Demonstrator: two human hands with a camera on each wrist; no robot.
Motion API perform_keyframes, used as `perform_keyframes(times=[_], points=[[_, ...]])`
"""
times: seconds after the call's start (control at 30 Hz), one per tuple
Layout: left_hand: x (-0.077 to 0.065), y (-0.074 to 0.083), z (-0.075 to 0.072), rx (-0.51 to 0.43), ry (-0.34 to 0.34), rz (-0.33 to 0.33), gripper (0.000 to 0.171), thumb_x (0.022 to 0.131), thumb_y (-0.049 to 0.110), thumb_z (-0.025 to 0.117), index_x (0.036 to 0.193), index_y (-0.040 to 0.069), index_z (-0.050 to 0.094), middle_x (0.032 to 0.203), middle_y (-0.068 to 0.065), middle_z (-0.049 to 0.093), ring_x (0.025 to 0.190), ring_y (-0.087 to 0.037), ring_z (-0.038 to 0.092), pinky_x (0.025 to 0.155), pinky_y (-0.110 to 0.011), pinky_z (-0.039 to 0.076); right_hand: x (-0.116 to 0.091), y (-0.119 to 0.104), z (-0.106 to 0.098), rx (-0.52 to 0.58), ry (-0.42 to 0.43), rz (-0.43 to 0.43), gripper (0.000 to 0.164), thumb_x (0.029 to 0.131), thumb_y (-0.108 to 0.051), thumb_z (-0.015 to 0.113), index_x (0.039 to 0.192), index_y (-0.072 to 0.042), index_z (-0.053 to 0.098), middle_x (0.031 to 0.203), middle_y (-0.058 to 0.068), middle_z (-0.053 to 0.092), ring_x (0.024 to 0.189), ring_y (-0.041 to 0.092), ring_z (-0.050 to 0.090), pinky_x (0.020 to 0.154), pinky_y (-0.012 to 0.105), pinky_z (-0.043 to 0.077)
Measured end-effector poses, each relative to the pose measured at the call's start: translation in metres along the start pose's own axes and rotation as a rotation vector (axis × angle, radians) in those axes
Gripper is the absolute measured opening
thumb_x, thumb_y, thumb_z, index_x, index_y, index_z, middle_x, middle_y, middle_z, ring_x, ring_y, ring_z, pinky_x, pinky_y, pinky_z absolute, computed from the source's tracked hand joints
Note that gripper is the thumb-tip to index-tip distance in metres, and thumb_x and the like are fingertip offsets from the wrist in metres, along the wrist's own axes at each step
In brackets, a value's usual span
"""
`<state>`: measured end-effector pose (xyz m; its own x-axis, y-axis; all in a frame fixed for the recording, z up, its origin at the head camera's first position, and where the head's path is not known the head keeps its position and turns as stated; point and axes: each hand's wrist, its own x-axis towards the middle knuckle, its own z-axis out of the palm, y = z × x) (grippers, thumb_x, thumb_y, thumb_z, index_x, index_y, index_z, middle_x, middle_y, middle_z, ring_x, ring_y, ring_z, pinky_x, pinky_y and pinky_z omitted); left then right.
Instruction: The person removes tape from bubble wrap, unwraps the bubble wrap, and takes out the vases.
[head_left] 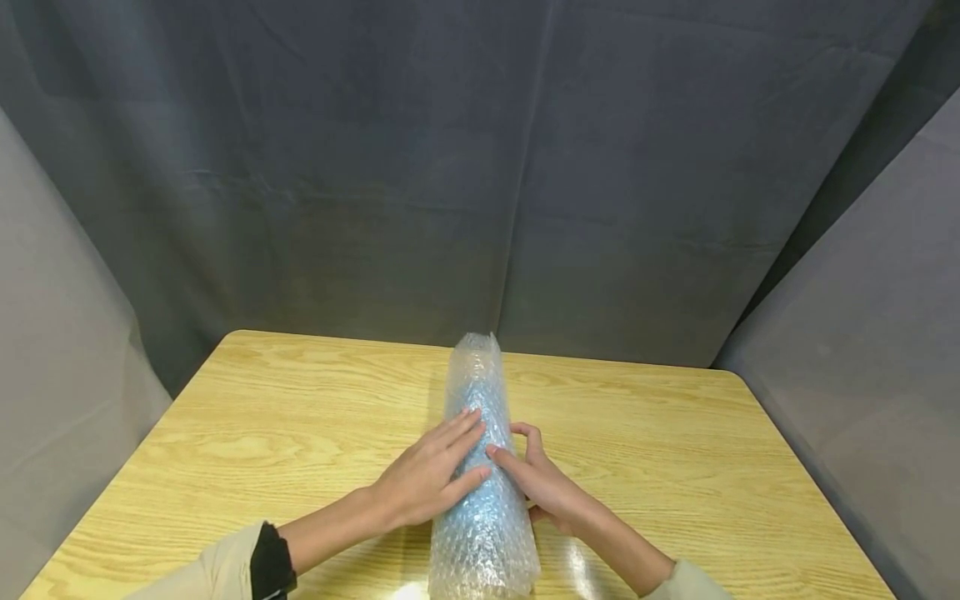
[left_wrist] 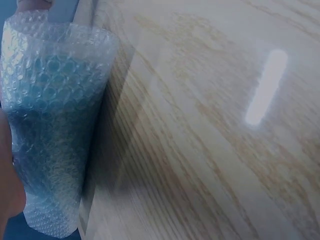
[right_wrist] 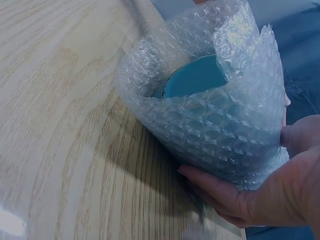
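A long bundle of clear bubble wrap (head_left: 483,550) lies lengthwise on the table, wound around something blue. In the right wrist view, a blue object with a round, flat end (right_wrist: 196,77) shows inside the wrap's loose open end. My left hand (head_left: 429,477) rests across the top of the bundle, its fingers fairly straight. From the right side my right hand (head_left: 553,490) grips the bundle, thumb on top and fingers bent along its side. The left wrist view has only a sliver of the left hand (left_wrist: 9,185) at its edge. Most of the blue object is veiled by bubbles.
The wood-grain table (head_left: 300,400) extends to both sides of the bundle, with rounded far corners. Behind it hangs a dark grey curtain (head_left: 375,167). Paler grey cloth walls (head_left: 60,333) stand at left and right. Bright light reflections (left_wrist: 267,87) show on the tabletop.
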<state>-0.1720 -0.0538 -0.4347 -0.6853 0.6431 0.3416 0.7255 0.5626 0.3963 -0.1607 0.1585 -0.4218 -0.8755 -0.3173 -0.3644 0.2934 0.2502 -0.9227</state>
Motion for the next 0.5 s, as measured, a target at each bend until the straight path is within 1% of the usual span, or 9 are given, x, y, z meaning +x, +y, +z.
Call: perform_keyframes(times=[0.13,0.27,0.4,0.5], points=[[-0.0004,-0.001,0.0013,0.013,-0.022,0.0,0.066,0.106,0.048,0.039,0.149,-0.002,0.041,0.158,-0.017,0.031,0.146,-0.031,0.026,0.117,-0.047,0.025,-0.0012,-0.0001,0.0,-0.019,0.002,-0.013,0.076,0.101,-0.054,0.05,0.15,-0.016,0.007,0.12,0.027,0.054,0.095,0.034,0.067,0.067,0.05,0.06],[-0.0004,-0.0015,0.0015,0.014,-0.026,0.002,0.067,0.106,0.048,0.039,0.15,-0.002,0.04,0.158,-0.017,0.031,0.146,-0.031,0.026,0.118,-0.047,0.025,-0.0022,0.0001,0.0002,-0.041,0.001,-0.024,0.076,0.101,-0.055,0.049,0.151,-0.016,0.008,0.123,0.027,0.054,0.099,0.036,0.066,0.068,0.052,0.06],[-0.0014,-0.0025,0.0014,0.007,-0.031,0.0,0.068,0.106,0.049,0.039,0.15,-0.002,0.04,0.158,-0.017,0.031,0.146,-0.031,0.026,0.117,-0.048,0.025,-0.0057,-0.0001,0.0018,-0.098,0.02,-0.023,0.085,0.099,-0.057,0.051,0.156,-0.015,0.004,0.132,0.03,0.049,0.108,0.042,0.062,0.069,0.054,0.059],[-0.002,-0.0033,0.0016,0.0,-0.03,-0.005,0.068,0.106,0.05,0.038,0.15,-0.002,0.04,0.158,-0.017,0.032,0.146,-0.031,0.026,0.117,-0.048,0.026,-0.0102,-0.0011,0.003,-0.137,0.04,-0.027,0.09,0.099,-0.056,0.054,0.158,-0.012,0.003,0.137,0.034,0.046,0.112,0.046,0.059,0.068,0.054,0.058]])
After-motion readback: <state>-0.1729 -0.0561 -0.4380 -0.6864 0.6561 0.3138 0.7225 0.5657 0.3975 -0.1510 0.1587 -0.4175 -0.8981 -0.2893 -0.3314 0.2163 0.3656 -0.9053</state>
